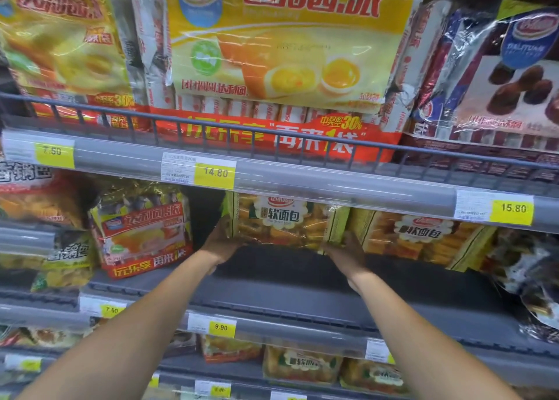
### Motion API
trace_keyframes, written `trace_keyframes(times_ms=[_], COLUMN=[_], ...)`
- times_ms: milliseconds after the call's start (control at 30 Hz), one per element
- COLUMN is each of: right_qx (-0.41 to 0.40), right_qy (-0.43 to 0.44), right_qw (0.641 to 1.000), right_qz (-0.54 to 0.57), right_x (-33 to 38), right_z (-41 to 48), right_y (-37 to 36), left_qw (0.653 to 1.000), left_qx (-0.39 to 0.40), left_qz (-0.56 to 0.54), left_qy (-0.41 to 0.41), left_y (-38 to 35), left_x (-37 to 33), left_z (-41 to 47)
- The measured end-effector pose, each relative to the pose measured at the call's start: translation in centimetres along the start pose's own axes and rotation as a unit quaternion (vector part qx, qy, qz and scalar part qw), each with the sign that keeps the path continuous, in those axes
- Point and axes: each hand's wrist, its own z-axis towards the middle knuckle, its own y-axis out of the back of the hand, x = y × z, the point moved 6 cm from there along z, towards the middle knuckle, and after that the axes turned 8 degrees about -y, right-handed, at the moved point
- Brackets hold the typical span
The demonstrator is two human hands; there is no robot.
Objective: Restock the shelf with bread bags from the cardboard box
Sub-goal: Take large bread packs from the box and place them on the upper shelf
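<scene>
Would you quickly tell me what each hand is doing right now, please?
The left hand grips the lower left corner of the bread bag.
The right hand grips its lower right corner.

The bread bag (284, 221) you hold is thin, see-through plastic. It is shiny and crinkly, and light bounces off its folds. The second bread bag (420, 236), just to its right, has the same shiny skin. The shelf (302, 278) under them looks like grey painted metal, smooth and dull. Higher up, the rail (272, 131) is made of thin grey metal bars. The price strip (348, 187) is clear plastic, smooth and a bit shiny. The yellow price tags (214, 174) look like flat paper. The big yellow bag (287, 42) at the top is glossy, wrinkled plastic.
</scene>
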Motion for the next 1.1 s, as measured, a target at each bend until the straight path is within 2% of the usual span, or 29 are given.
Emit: trace_keyframes(times_ms=[267,367,500,633,767,967,1100], right_qx=[0.012,0.000,-0.021,-0.052,-0.064,-0.083,-0.079], right_qy=[-0.025,-0.029,-0.009,0.017,0.064,0.051,0.013], right_qw=[1.000,1.000,1.000,0.993,0.990,0.985,0.982], right_qz=[0.010,0.012,-0.005,-0.104,-0.112,-0.146,-0.171], right_x=[-0.3,-0.5,-0.7,-0.3,-1.4,-6.7,-11.6], right_z=[-1.3,-3.4,-7.6,-13.4,-19.6,-27.5,-31.2], right_y=[0.0,0.6,1.7,2.9,3.7,5.7,8.2], left_qw=[1.000,1.000,0.992,0.977,0.962,0.937,0.925], left_qx=[-0.019,0.006,0.068,0.103,0.123,0.165,0.202], left_qz=[0.006,0.019,0.103,0.182,0.211,0.243,0.258], left_qy=[0.020,0.011,0.030,-0.045,-0.118,-0.189,-0.191], left_y=[1.1,1.7,2.4,3.3,3.3,-0.4,-4.0], left_x=[1.4,1.4,0.7,-0.2,-0.3,-0.1,0.9], left_z=[-0.8,-2.2,-6.4,-10.7,-15.8,-23.1,-27.0])
